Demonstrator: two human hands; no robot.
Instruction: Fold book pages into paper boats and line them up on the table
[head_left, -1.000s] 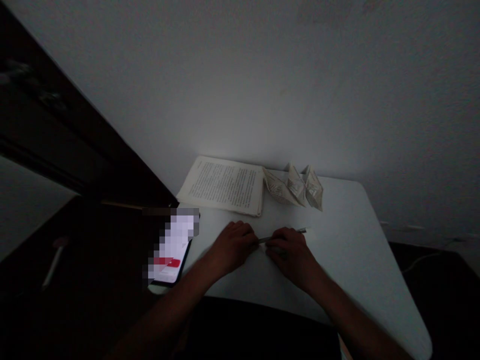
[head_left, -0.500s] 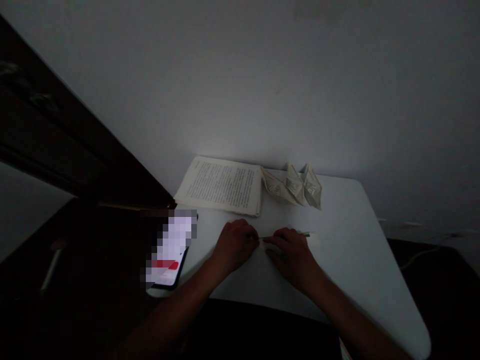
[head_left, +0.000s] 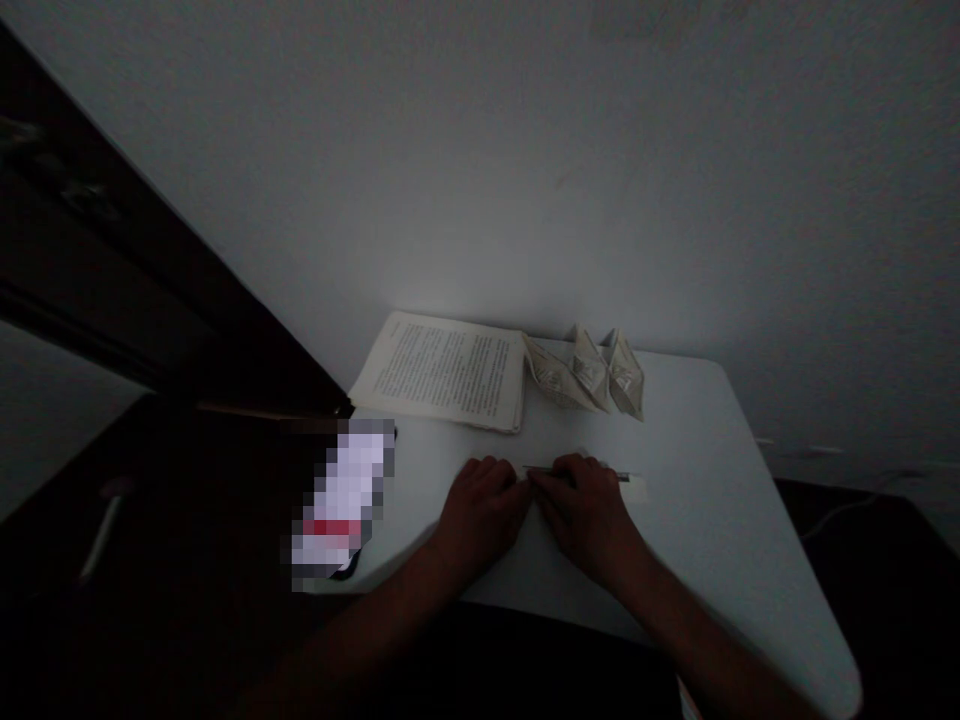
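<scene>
Two hands sit side by side on the white table (head_left: 697, 470), both in front of the open book (head_left: 442, 368), nearer the person than it is. The right hand (head_left: 589, 512) lies knuckles-up across a slim dark pen (head_left: 611, 476); its grip is curled down over the shaft and clamped on it. The pen lies flat, roughly parallel to the book's near edge, and its far tip pokes out past the right hand. The left hand (head_left: 484, 505) is palm-down, fingertips at the pen's near end and touching the right hand. Lighting is too dim to tell if the left grip is together on the pen or just resting beside it.

A small pale paper scrap (head_left: 637, 489) lies just beyond the pen's tip, further right of the book.

Three folded paper boats (head_left: 592, 375) stand in a row touching the book's right edge, made of printed pages.

A lit phone (head_left: 341, 500), screen blurred, lies front-left of the book, overhanging the table edge. Dark wooden furniture (head_left: 112, 270) is left of the book, and a plain pale wall (head_left: 525, 150) rises behind it.
</scene>
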